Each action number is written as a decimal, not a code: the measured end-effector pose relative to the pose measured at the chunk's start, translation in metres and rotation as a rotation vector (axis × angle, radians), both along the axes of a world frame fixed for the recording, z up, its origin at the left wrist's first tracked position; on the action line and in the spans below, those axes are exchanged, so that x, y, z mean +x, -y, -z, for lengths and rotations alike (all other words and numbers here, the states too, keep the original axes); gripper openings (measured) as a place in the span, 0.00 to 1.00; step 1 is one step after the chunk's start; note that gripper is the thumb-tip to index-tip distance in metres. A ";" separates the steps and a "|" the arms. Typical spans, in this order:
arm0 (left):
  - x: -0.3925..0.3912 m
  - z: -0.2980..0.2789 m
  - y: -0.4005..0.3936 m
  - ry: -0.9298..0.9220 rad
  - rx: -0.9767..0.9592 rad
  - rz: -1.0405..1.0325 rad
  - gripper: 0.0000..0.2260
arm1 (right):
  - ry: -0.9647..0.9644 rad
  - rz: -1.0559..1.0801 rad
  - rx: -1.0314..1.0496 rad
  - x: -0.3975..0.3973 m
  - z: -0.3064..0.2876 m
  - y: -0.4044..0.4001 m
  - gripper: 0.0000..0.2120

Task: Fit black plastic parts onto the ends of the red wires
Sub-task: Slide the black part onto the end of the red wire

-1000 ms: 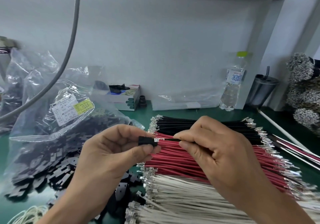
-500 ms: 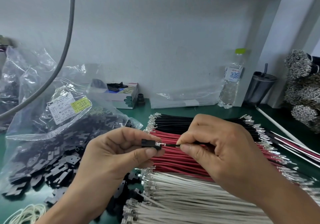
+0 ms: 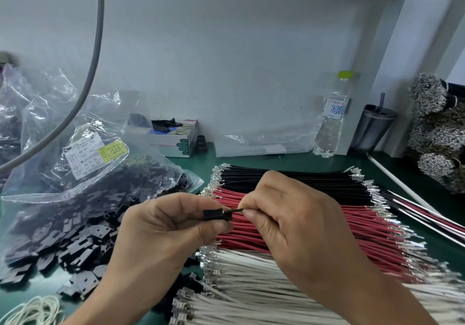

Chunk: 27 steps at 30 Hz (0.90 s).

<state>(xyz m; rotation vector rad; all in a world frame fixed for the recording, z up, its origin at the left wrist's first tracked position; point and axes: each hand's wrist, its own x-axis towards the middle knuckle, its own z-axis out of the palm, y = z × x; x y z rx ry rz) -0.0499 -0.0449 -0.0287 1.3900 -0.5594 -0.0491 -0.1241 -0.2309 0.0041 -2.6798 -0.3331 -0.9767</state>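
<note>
My left hand (image 3: pixel 161 231) pinches a small black plastic part (image 3: pixel 212 214) between thumb and forefinger. My right hand (image 3: pixel 289 221) pinches a thin dark wire (image 3: pixel 236 211) whose tip is inside the right side of that part. The wire looks black, not red. Both hands hover over a flat layer of red wires (image 3: pixel 364 224) with silver terminals. Loose black plastic parts (image 3: pixel 83 244) lie heaped on the green table at the left, spilling from a clear bag (image 3: pixel 75 173).
Black wires (image 3: pixel 289 176) lie behind the red ones, white wires (image 3: pixel 251 287) in front. At the back stand a water bottle (image 3: pixel 332 115), a dark tumbler (image 3: pixel 372 128) and a small box (image 3: pixel 176 135). Wire bundles (image 3: pixel 437 133) are stacked at the right; a grey cable (image 3: pixel 93 60) hangs left.
The wire's silver terminal, visible outside the black part earlier, has gone into the part; my right hand's fingertips have come closer to my left hand.
</note>
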 end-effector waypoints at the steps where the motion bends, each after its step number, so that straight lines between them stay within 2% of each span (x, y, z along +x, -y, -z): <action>1: 0.000 0.000 0.000 0.003 0.006 -0.003 0.12 | -0.005 -0.006 0.003 0.001 0.001 0.000 0.06; 7: -0.001 -0.003 -0.002 0.027 0.062 -0.038 0.11 | -0.028 -0.033 0.080 0.002 0.003 0.005 0.05; 14: -0.002 0.000 -0.001 0.054 0.105 -0.033 0.11 | -0.019 -0.050 0.069 0.003 0.005 0.004 0.06; 27: -0.008 -0.002 0.001 0.056 0.047 -0.054 0.12 | 0.024 -0.100 0.100 0.004 0.005 0.000 0.06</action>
